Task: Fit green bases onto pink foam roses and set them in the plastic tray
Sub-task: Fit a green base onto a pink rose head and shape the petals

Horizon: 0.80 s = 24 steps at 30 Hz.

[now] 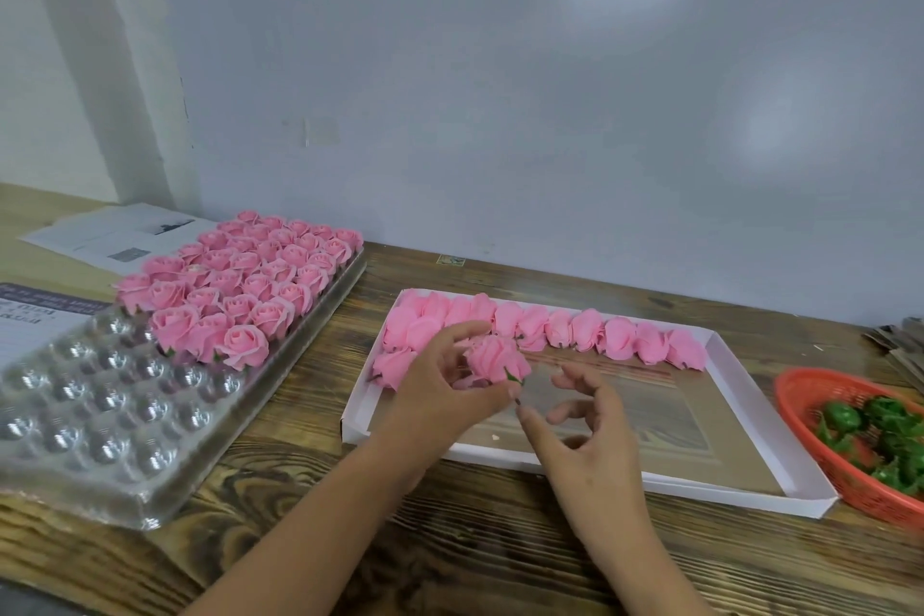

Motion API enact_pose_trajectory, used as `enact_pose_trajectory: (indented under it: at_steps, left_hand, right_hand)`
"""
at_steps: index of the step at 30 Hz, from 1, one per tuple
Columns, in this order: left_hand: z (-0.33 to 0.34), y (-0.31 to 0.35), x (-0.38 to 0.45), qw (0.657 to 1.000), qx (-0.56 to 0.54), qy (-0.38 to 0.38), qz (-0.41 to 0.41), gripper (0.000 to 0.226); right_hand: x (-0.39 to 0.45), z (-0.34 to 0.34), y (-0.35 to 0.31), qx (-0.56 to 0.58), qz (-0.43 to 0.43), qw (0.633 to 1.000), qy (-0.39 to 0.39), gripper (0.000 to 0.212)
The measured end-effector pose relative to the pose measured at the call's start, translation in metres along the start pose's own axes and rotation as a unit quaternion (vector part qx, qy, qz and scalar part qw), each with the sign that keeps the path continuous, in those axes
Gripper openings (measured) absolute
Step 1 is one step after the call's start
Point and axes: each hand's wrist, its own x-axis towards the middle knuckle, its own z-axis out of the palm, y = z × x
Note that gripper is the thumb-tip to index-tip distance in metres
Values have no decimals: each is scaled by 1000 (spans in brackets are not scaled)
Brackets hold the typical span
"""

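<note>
left hand (445, 383) fingers gripping pink rose (495, 358) with green base (513, 376), right hand (582, 425) fingers loosely open beside it

The roses (235, 280) are pink, the bases (880, 435) dark green in an orange-red mesh basket (800, 395). The tray (100, 420) is clear plastic, the box (720, 490) white-rimmed. The bench (500, 555) shows brown wood grain.
</note>
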Motion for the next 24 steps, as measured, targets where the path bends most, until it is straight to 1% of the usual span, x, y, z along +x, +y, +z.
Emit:
enact_pose_trajectory:
  at_steps: [2, 4, 8, 13, 15, 18, 21, 24]
  left_hand:
    - [-20, 9, -4, 999, 45, 9, 1, 62]
    - [-47, 20, -11, 994, 107, 37, 6, 64]
    - [-111, 43, -28, 968, 235, 84, 14, 65]
    - [-195, 56, -43, 934, 332, 131, -37, 72]
    - [-217, 53, -46, 923, 357, 127, -63, 73]
    - [-234, 43, -47, 910, 395, 100, -75, 75]
    - [-239, 31, -44, 902, 409, 106, -92, 69]
    - [-236, 24, -39, 885, 441, 110, -101, 67]
  right_hand:
    - [0, -3, 1, -4, -16, 1000, 1, 50]
    - [0, -5, 3, 0, -24, 1000, 4, 47]
    - [1, -5, 5, 15, -23, 1000, 12, 45]
    - [2, -5, 8, 11, -28, 999, 14, 41]
    - [2, -5, 9, 5, -30, 999, 11, 39]
    - [2, -5, 11, 5, -29, 1000, 10, 39]
    - [2, -4, 13, 6, -30, 999, 16, 40]
    - [2, -3, 13, 10, -28, 999, 18, 40]
